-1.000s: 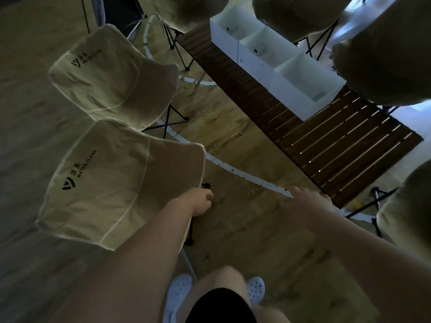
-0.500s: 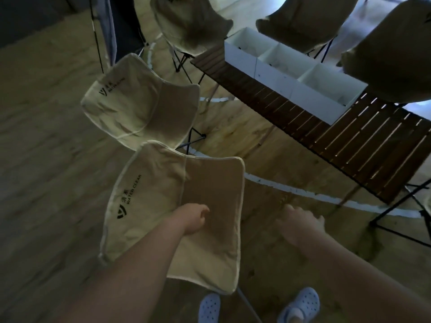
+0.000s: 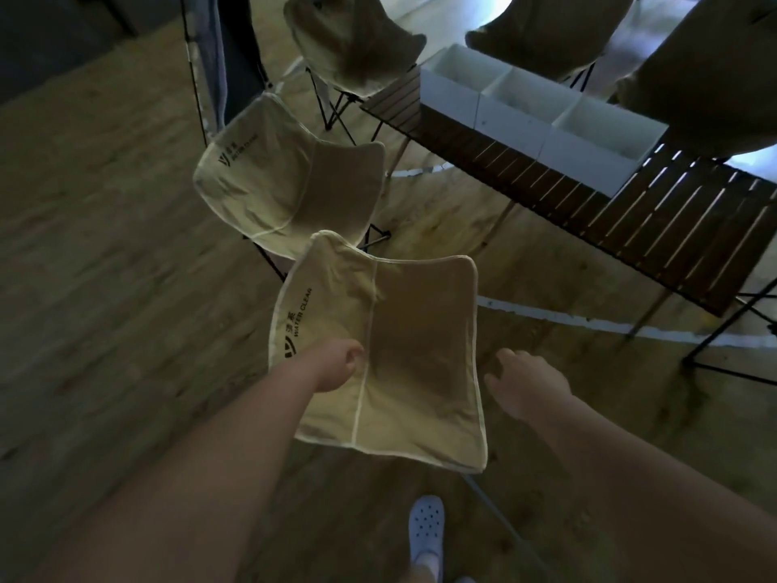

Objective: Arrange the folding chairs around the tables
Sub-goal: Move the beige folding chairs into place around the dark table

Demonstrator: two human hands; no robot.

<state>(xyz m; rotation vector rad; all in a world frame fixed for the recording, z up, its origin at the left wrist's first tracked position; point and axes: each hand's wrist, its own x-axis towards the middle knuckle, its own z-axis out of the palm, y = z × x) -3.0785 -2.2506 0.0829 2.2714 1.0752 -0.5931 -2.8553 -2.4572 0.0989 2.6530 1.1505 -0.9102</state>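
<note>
Close below the camera, the near chair (image 3: 420, 330) lies between the person's arms, well short of the worktop (image 3: 630, 216). The left hand (image 3: 336, 366) has a closed grip, with its fingers curled into the seat cloth at the middle seam. The right hand (image 3: 523, 382) is slack, fingers loosely spread just beside the seat's right edge; whether it touches is unclear. On the worktop a long white box (image 3: 475, 98) has three open-topped compartments that show only pale inner walls. A second chair (image 3: 290, 183) stands just behind the near one, almost touching it. A third chair (image 3: 357, 48) stands at the worktop's far end. The seats are beige canvas with pale piping and a printed logo, on thin black legs. The worktop is made of dark wooden slats. A white line (image 3: 567, 321) curves across the wooden floor (image 3: 105, 288), and a white perforated shoe (image 3: 426, 528) shows below.
</note>
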